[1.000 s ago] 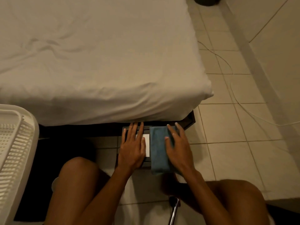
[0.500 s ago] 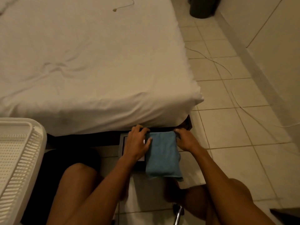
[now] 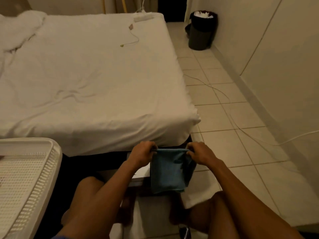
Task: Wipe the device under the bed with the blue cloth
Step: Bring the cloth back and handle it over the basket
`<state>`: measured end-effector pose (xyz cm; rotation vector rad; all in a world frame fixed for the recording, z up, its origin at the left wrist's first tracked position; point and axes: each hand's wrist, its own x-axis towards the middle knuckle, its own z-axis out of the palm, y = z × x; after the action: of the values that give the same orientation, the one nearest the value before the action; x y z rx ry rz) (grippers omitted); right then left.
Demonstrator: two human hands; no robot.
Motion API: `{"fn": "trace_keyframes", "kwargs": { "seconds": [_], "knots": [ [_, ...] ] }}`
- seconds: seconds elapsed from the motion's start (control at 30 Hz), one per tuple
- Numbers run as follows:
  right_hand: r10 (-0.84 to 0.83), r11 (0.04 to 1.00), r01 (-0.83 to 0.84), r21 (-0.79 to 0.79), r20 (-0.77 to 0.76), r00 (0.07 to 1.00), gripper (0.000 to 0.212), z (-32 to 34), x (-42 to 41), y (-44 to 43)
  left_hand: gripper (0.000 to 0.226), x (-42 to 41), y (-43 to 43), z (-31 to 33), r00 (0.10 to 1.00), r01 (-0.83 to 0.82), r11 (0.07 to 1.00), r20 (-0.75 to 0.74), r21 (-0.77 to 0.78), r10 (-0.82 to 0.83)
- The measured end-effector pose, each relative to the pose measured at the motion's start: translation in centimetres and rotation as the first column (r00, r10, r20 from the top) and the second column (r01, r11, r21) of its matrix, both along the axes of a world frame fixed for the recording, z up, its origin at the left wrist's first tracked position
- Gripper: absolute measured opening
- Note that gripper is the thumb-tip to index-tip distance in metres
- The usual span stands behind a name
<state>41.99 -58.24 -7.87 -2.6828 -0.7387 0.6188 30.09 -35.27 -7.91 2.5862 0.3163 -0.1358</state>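
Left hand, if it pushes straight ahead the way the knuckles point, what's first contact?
Probably the bed: the sheet's hanging front edge sits just beyond the left hand, which pinches one top corner of the cloth. Depth is unclear; slightly lower, it could slip into the dark gap under the bed.

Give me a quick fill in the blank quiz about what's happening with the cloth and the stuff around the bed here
1. Both hands, left and right, pinch the top edge of the ____ cloth.
2. The cloth hangs in front of the device at the foot of the ____.
3. The bin stands on the floor against the ____.

Answers: blue; bed; wall
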Motion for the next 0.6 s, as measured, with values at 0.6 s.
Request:
{"fn": "trace_keyframes", "kwargs": {
  "seconds": [0.6],
  "knots": [
    [-0.035,0.979,-0.049,0.2,0.398,0.917,0.011,22.2,-7.0,2.2,0.016,-6.3,2.4,22.6,0.922,-0.067,0.983,0.387,0.168,-0.003]
  ]
}}
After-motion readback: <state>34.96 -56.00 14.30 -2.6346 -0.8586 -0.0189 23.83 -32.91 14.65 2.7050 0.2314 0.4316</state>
